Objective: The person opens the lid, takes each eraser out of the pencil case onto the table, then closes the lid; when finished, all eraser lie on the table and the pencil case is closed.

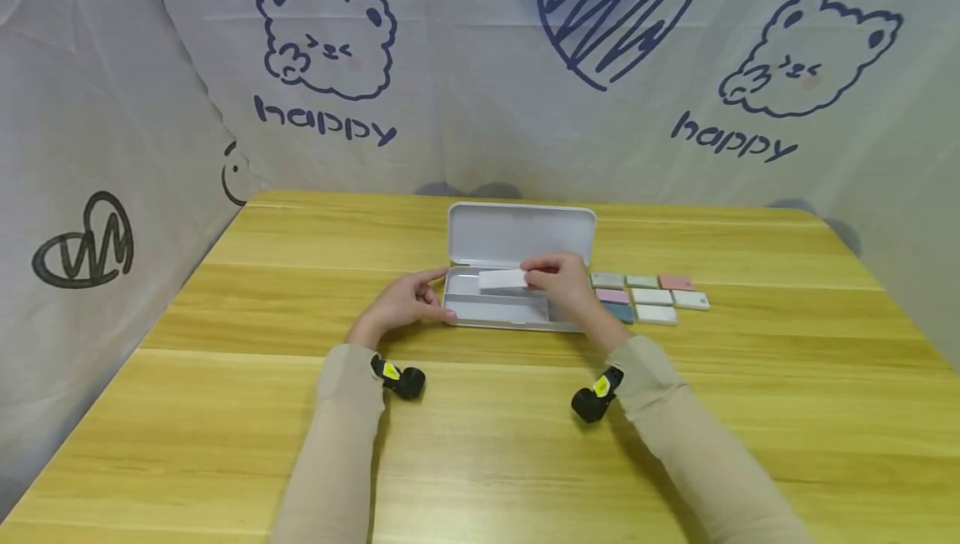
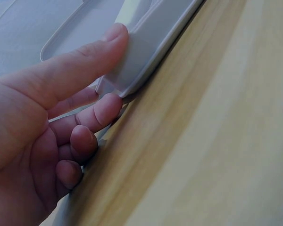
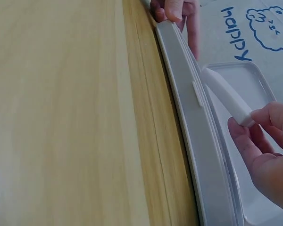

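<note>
A white pencil case [image 1: 495, 311] lies on the table with its lid [image 1: 522, 232] raised at the back. At the case's left end, my left hand [image 1: 405, 301] grips the wall, the thumb over the rim and a fingertip at the outer corner in the left wrist view. My right hand [image 1: 562, 281] pinches one end of a white rectangular bar [image 1: 501, 279] between thumb and fingers. In the right wrist view the bar [image 3: 228, 96] slants above the case. The right hand hides part of the case's right side from the head view.
Right of the case lie several small rectangular blocks: white [image 1: 656, 315], pink [image 1: 612, 296], blue [image 1: 619, 313], green [image 1: 642, 281] and red [image 1: 677, 282]. A divider [image 1: 495, 296] runs along the case's inside. Behind the wooden table [image 1: 495, 444] hangs a printed white cloth [image 1: 465, 69].
</note>
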`<act>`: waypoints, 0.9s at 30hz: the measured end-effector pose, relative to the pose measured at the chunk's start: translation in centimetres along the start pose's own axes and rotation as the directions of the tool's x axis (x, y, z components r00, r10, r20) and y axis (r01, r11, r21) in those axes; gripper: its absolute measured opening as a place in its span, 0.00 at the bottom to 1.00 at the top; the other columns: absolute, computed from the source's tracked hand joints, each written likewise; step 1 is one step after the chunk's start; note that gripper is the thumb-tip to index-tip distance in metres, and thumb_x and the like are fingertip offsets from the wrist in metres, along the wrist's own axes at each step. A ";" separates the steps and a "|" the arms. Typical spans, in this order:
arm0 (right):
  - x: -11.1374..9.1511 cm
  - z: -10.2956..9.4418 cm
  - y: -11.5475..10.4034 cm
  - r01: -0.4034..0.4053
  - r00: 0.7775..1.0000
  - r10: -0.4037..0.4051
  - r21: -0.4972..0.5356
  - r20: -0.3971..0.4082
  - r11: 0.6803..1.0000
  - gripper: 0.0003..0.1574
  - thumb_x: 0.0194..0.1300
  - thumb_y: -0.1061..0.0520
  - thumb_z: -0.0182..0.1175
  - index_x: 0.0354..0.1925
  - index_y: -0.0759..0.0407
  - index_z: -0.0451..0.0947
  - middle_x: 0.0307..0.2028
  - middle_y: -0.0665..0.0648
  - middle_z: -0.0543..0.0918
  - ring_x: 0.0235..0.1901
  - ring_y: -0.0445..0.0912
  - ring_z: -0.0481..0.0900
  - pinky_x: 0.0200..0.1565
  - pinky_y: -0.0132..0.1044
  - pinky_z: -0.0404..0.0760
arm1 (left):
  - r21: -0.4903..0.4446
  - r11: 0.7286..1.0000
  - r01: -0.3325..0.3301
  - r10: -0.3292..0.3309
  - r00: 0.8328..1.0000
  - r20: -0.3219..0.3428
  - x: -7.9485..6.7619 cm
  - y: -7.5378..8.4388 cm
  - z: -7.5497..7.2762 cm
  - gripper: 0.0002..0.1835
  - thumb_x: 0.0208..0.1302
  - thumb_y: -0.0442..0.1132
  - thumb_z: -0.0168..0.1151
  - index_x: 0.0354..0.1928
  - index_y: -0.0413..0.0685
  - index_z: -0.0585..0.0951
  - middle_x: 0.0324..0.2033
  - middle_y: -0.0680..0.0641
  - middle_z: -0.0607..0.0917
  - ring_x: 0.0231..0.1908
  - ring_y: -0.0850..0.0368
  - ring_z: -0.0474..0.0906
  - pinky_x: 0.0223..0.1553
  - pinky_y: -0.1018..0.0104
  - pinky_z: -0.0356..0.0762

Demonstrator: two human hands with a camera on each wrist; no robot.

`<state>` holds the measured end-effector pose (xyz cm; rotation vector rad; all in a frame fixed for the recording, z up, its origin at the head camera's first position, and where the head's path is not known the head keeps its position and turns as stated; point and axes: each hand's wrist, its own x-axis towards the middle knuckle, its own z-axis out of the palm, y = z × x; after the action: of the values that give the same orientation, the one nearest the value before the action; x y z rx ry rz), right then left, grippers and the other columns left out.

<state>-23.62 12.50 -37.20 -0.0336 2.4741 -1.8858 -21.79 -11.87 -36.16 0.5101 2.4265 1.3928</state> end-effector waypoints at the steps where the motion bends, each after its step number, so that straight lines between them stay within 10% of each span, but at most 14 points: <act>1: 0.0 -0.3 0.1 0.002 1.000 -0.002 0.001 0.002 1.000 0.12 0.55 0.69 0.57 0.39 0.76 0.77 0.34 0.64 0.80 0.25 0.39 0.77 0.36 0.36 0.77 | 0.001 1.000 0.000 0.000 1.000 -0.001 0.0 0.0 0.0 0.41 0.47 0.32 0.68 0.63 0.34 0.60 0.23 0.45 0.76 0.23 0.60 0.66 0.29 0.68 0.63; 27: -2.6 -7.1 2.2 -0.006 0.999 0.003 0.074 0.038 0.997 0.19 0.59 0.67 0.55 0.46 0.81 0.70 0.36 0.58 0.78 0.29 0.38 0.78 0.37 0.32 0.76 | -0.017 1.000 -0.017 0.017 1.000 0.003 0.1 -0.1 0.0 0.40 0.48 0.31 0.67 0.63 0.33 0.60 0.22 0.46 0.75 0.23 0.61 0.66 0.27 0.70 0.63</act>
<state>-21.23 19.98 -37.37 -0.0618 2.3765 -1.9544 -21.94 -11.85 -36.31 0.5297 2.4115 1.4170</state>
